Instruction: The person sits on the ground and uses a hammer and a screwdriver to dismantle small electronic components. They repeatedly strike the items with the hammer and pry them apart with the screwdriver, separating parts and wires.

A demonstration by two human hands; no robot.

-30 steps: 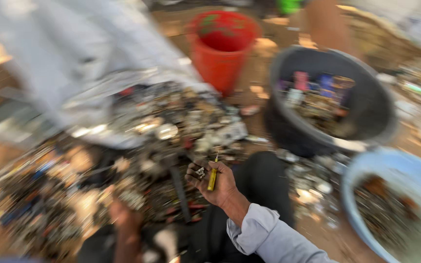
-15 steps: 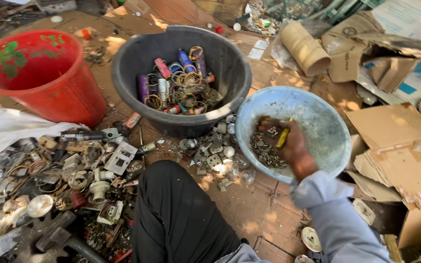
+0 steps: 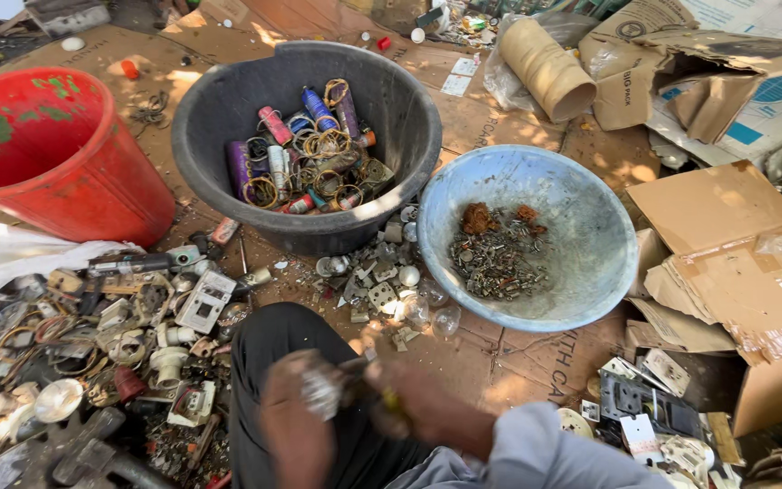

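Left hand (image 3: 296, 426), blurred: closed round a small pale metal part (image 3: 321, 396), over the lap. Right hand (image 3: 409, 409), blurred: fingers wrapped on a yellow-handled tool (image 3: 392, 401) touching the part.
Black tub (image 3: 228, 118), round plastic: coloured wire coils.
Blue bowl (image 3: 590, 244), scuffed: small metal bits, rusty lumps.
Red bucket (image 3: 92, 190), at the left.
Scrap heap (image 3: 92, 344): sockets, switches.
Flattened cardboard (image 3: 463, 118) covers the ground.

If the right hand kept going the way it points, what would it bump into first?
Probably the left hand, just beside the right hand over the dark-trousered knee; motion blur makes depth unclear.
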